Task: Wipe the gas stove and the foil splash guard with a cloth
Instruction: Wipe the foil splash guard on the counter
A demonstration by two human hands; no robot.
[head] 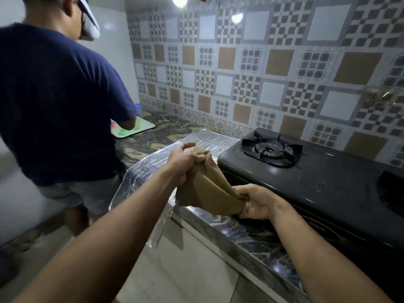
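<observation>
Holding: both hands stretch a brown cloth point(205, 184) above the counter edge
Left hand point(185, 162): fist clenched on the cloth's upper end
Right hand point(253, 202): fingers pinching its lower corner
Foil splash guard point(153, 165): flat beneath the cloth
Gas stove point(306, 171): just right

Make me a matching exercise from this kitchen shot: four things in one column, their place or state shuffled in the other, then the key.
1. cloth
2. foil splash guard
3. gas stove
4. tray

A. lying flat on the counter, left of the stove
B. held between left hand and right hand
C. before the other person
D. black, against the tiled wall

Pairs: 1-B, 2-A, 3-D, 4-C
</observation>
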